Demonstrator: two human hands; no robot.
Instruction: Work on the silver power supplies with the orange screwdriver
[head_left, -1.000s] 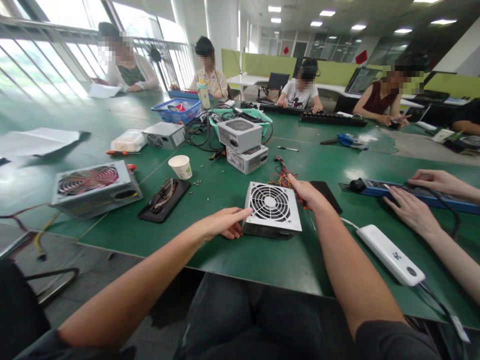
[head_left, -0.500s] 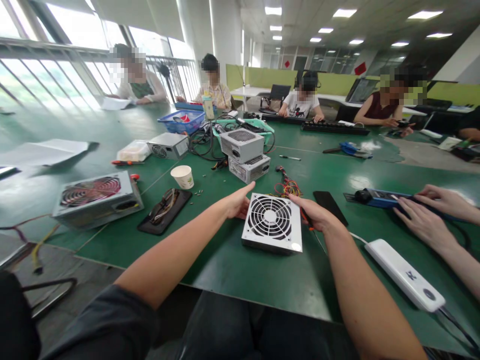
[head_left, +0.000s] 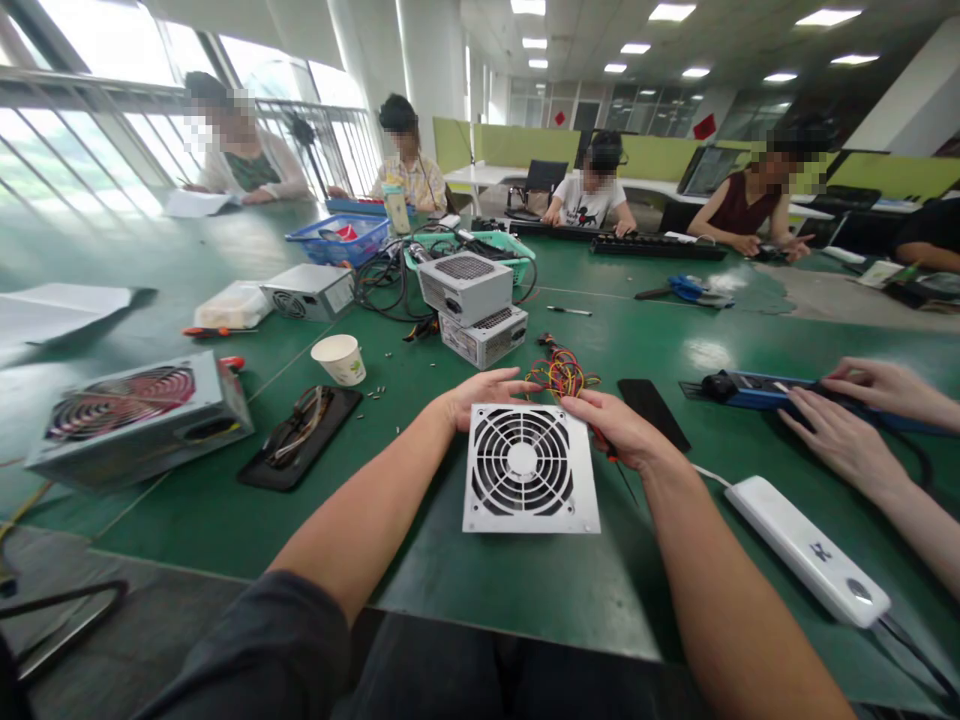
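Note:
A silver power supply point(head_left: 525, 490) faces me with its round fan grille, close to the table's front edge. My left hand point(head_left: 484, 397) is at its upper left corner, fingers stretched toward a bundle of red, yellow and black wires point(head_left: 562, 372) behind it. My right hand point(head_left: 619, 425) has its thumb on the upper right corner; its other fingers curl out of sight. An orange-handled screwdriver point(head_left: 613, 456) pokes out below this hand, its shaft pointing down toward the table. The power supply's sides and underside are hidden.
Left stand a larger power supply point(head_left: 142, 415), a black tray point(head_left: 300, 440) with cables and a paper cup point(head_left: 339, 358) near small screws. Two stacked power supplies point(head_left: 469, 290) lie ahead. Right are a black phone-like slab point(head_left: 652, 412), a white power strip point(head_left: 806, 550) and a co-worker's hands point(head_left: 847, 435).
The power supply has tilted so its grille faces me more, and its dark front side no longer shows. My left hand has turned, its fingers now reaching toward the wires. The view has shifted right.

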